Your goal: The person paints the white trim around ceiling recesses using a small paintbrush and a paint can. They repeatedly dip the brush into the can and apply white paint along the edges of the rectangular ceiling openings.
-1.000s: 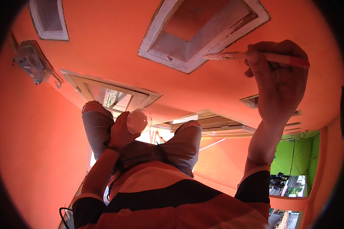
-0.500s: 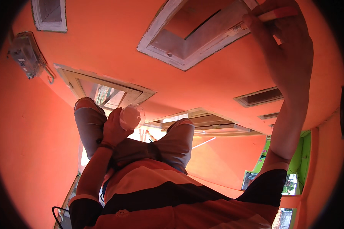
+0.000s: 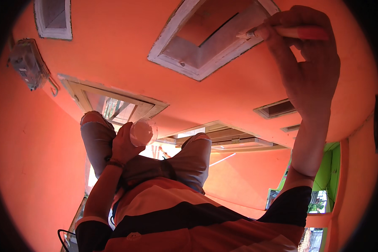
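My right hand (image 3: 311,71) is raised and shut on a paintbrush (image 3: 290,32) with an orange-red handle. Its bristle tip touches the inner edge of a white-painted frame (image 3: 185,59) around a recessed opening in the orange wall. My left hand (image 3: 122,147) is held low by my knees and grips a small clear plastic cup (image 3: 143,132) with pale paint in it. My grey trouser knees (image 3: 195,155) and striped orange and black shirt (image 3: 176,214) fill the lower middle.
A grey box with a cable (image 3: 25,63) hangs on the wall at left. A small vent (image 3: 52,19) sits at top left, a pale window frame (image 3: 113,105) below it, and slatted vents (image 3: 277,109) at right. A green wall (image 3: 328,176) shows lower right.
My right hand swept the brush up along the white frame, then came partway back down; the tip now sits higher and further right than a second ago. My left hand kept the cup.
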`<action>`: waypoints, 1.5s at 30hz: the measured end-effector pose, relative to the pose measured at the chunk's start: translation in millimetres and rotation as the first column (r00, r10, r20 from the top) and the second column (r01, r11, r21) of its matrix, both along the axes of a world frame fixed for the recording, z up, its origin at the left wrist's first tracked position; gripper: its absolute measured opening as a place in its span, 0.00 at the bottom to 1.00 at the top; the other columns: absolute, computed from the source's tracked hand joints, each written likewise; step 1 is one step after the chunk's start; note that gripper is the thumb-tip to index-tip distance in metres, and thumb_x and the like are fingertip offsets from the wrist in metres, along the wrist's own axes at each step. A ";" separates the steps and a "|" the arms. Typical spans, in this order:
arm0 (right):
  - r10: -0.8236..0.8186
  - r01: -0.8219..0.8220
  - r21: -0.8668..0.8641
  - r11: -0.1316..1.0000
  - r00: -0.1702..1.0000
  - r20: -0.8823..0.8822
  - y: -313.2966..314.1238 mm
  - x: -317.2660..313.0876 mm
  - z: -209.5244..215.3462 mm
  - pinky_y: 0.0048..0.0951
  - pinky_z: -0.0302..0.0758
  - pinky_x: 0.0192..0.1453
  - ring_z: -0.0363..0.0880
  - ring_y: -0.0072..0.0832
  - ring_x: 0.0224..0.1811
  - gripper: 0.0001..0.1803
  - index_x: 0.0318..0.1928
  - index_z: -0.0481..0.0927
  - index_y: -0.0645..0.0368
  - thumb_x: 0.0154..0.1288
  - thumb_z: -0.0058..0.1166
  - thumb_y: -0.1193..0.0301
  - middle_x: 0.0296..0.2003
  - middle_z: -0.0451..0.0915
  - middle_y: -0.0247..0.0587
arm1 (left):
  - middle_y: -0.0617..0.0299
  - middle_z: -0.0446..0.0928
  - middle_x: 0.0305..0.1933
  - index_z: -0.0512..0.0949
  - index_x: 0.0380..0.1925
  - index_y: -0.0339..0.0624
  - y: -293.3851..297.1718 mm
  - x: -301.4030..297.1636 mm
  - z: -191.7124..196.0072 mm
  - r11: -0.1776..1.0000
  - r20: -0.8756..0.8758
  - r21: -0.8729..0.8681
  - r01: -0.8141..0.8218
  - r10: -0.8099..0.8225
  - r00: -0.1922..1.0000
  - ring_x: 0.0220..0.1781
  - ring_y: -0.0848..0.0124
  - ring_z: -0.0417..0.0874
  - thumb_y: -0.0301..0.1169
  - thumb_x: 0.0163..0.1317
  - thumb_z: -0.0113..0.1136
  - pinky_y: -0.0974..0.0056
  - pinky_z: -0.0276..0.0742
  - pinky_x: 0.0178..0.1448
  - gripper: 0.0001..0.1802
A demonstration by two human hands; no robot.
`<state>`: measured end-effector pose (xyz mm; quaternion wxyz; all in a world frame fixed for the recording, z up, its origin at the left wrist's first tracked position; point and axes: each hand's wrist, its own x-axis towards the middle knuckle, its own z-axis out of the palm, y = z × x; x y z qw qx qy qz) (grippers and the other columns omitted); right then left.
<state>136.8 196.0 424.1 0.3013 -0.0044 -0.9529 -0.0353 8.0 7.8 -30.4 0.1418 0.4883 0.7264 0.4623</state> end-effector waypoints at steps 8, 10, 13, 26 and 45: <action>-0.200 0.197 0.385 0.901 0.979 -0.033 -9.1 9.3 10.7 0.25 0.84 0.44 0.86 0.22 0.39 0.08 0.46 0.82 0.61 0.68 0.65 0.76 0.47 0.78 0.32 | 0.49 0.78 0.57 0.69 0.62 0.45 0.1 0.7 -0.6 1.000 0.006 -0.026 0.002 -0.002 1.000 0.58 0.48 0.81 0.38 0.33 0.81 0.50 0.83 0.58 0.51; -0.111 0.107 0.292 0.950 0.994 0.000 -8.9 6.4 4.8 0.24 0.84 0.43 0.86 0.21 0.38 0.06 0.44 0.84 0.61 0.68 0.65 0.75 0.47 0.79 0.31 | 0.49 0.78 0.58 0.69 0.62 0.45 0.1 0.2 -2.3 1.000 0.013 -0.026 0.009 -0.008 1.000 0.58 0.48 0.81 0.39 0.33 0.81 0.50 0.83 0.58 0.51; -0.122 0.119 0.180 0.977 0.993 0.008 -3.5 6.6 -3.6 0.24 0.84 0.44 0.86 0.22 0.38 0.05 0.42 0.85 0.61 0.68 0.65 0.76 0.48 0.79 0.30 | 0.49 0.78 0.58 0.69 0.63 0.46 0.4 -0.7 -0.4 1.000 0.012 -0.016 0.011 -0.011 1.000 0.58 0.48 0.81 0.39 0.33 0.81 0.49 0.84 0.58 0.51; -0.162 0.172 0.305 0.937 0.985 -0.057 -1.5 13.9 12.5 0.24 0.84 0.46 0.86 0.26 0.43 0.12 0.44 0.75 0.62 0.66 0.65 0.82 0.44 0.80 0.35 | 0.48 0.78 0.57 0.69 0.63 0.45 -0.9 0.3 2.0 1.000 0.020 -0.020 0.003 -0.002 1.000 0.57 0.48 0.82 0.38 0.34 0.81 0.50 0.84 0.57 0.51; -0.199 0.198 0.318 0.927 0.980 -0.029 -7.5 17.2 7.4 0.27 0.82 0.46 0.86 0.28 0.44 0.18 0.47 0.74 0.60 0.61 0.66 0.86 0.42 0.85 0.41 | 0.48 0.78 0.57 0.69 0.62 0.44 -0.7 0.2 1.2 1.000 0.012 -0.008 0.004 -0.003 1.000 0.57 0.48 0.82 0.38 0.34 0.81 0.50 0.84 0.58 0.50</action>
